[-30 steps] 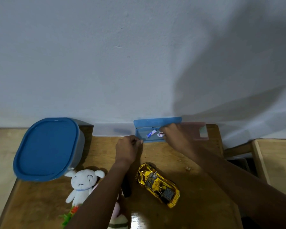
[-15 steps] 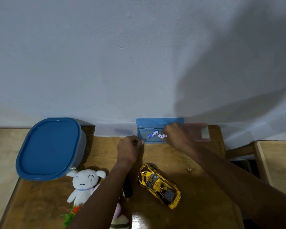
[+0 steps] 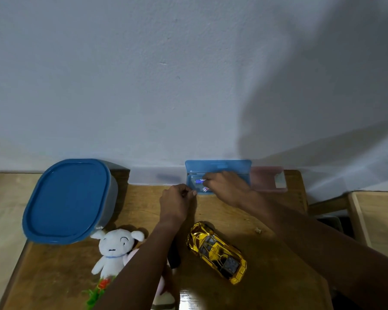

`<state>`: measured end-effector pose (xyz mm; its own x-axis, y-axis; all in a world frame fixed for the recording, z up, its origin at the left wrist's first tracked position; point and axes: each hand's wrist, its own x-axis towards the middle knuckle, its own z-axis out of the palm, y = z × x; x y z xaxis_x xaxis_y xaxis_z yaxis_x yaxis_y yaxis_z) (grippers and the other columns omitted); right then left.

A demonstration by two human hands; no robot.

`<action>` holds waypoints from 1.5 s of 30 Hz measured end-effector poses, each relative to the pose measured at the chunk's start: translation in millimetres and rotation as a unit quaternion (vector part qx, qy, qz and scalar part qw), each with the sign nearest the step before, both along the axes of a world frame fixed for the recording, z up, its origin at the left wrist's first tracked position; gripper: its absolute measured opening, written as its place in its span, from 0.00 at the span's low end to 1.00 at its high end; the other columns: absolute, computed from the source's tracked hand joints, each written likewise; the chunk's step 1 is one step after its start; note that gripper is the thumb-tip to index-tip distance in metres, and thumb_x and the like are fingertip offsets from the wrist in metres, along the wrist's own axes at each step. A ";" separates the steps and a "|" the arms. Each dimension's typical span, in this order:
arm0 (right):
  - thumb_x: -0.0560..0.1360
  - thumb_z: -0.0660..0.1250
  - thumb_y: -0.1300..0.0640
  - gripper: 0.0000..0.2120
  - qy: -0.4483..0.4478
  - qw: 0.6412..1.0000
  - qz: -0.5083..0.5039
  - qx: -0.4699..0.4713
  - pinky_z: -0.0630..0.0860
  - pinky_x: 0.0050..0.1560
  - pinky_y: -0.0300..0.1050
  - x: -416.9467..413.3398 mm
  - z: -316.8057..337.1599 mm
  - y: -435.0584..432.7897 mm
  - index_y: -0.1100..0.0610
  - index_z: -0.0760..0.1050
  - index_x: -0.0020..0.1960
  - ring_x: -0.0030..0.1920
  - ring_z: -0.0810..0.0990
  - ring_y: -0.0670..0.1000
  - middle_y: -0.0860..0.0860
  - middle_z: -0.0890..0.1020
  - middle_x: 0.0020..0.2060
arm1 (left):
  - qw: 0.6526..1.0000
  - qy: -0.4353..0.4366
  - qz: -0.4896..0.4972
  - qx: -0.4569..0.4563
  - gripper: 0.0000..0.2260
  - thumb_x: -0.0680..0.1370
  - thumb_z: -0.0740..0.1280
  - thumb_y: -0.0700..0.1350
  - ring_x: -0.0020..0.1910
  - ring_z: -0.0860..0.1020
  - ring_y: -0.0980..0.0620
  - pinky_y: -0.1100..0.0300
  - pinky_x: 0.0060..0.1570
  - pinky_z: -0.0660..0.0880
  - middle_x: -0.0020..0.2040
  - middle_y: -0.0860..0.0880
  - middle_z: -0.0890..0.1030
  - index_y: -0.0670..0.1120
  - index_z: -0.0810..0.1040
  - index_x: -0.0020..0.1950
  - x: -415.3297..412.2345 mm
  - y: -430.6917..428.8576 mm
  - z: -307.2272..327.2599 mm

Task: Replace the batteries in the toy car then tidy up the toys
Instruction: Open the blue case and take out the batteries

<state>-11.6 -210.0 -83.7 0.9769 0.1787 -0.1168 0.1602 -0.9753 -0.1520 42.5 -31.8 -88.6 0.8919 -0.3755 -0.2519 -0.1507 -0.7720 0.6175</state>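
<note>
A small blue case (image 3: 220, 166) stands open against the wall with its lid up. Two small batteries lie inside: one (image 3: 199, 181) at my right fingertips, another (image 3: 205, 189) nearer the front. My right hand (image 3: 226, 187) reaches into the case and pinches the farther battery. My left hand (image 3: 176, 203) is curled, its thumb and forefinger pinched at the case's front left corner. The gold toy car (image 3: 216, 251) lies on the wooden table (image 3: 267, 265) below both hands, touched by neither, with a dark square patch near its near end.
A large blue-lidded container (image 3: 70, 202) sits at the left. A white plush (image 3: 115, 249) and a green and red toy (image 3: 98, 291) lie beside my left forearm, a black object (image 3: 174, 258) partly under it. A clear case (image 3: 152, 176) and a pink case (image 3: 269, 179) flank the blue one.
My right fingers have closed in on the farther battery and nudged it slightly left. The left hand has stayed at the case's corner.
</note>
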 end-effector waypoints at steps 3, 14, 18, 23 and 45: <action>0.77 0.65 0.64 0.10 0.014 1.000 0.026 -0.007 0.74 0.42 0.48 2.7 2.1 -1.0 0.57 0.80 0.56 0.49 0.81 0.56 0.53 0.82 0.49 | 1.000 0.004 -0.004 -0.001 0.08 0.78 0.72 0.49 0.46 0.81 0.55 0.62 0.44 0.75 0.47 0.49 0.86 0.46 0.85 0.52 -1.0 -0.2 0.5; 0.78 0.64 0.65 0.14 0.054 0.998 0.030 0.013 0.79 0.50 0.52 18.3 2.0 -6.1 0.57 0.77 0.62 0.52 0.81 0.58 0.57 0.83 0.51 | 1.000 0.005 -0.003 -0.011 0.08 0.78 0.72 0.48 0.44 0.81 0.55 0.68 0.38 0.70 0.46 0.49 0.86 0.45 0.85 0.51 -2.2 -1.7 1.4; 0.76 0.67 0.64 0.07 0.087 0.995 0.008 0.055 0.79 0.43 0.52 21.6 5.6 -10.0 0.57 0.83 0.46 0.42 0.81 0.55 0.54 0.81 0.38 | 1.000 0.008 0.004 -0.011 0.08 0.78 0.72 0.48 0.45 0.80 0.55 0.71 0.37 0.68 0.47 0.48 0.86 0.44 0.85 0.51 -1.6 -2.2 -0.4; 0.75 0.70 0.61 0.09 0.113 0.970 -0.094 0.192 0.77 0.38 0.53 11.2 9.0 -20.5 0.56 0.81 0.36 0.35 0.79 0.50 0.53 0.81 0.32 | 1.000 0.009 0.003 -0.017 0.08 0.78 0.72 0.49 0.48 0.81 0.53 0.64 0.43 0.75 0.49 0.48 0.86 0.45 0.85 0.52 -1.9 -0.3 -2.9; 0.78 0.68 0.47 0.17 -0.036 0.966 -0.186 0.178 0.76 0.48 0.44 -75.1 -19.2 9.3 0.49 0.77 0.66 0.53 0.82 0.49 0.48 0.83 0.57 | 1.000 -0.005 0.014 -0.012 0.07 0.78 0.72 0.49 0.49 0.82 0.49 0.57 0.46 0.78 0.49 0.47 0.86 0.46 0.85 0.51 -5.8 -1.2 -5.8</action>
<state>-86.7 -200.7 -102.9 0.9845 -0.1700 -0.0427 -0.1689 -0.8551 -0.4901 36.6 -33.1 -94.4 0.9046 -0.3561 -0.2342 -0.1354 -0.7612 0.6342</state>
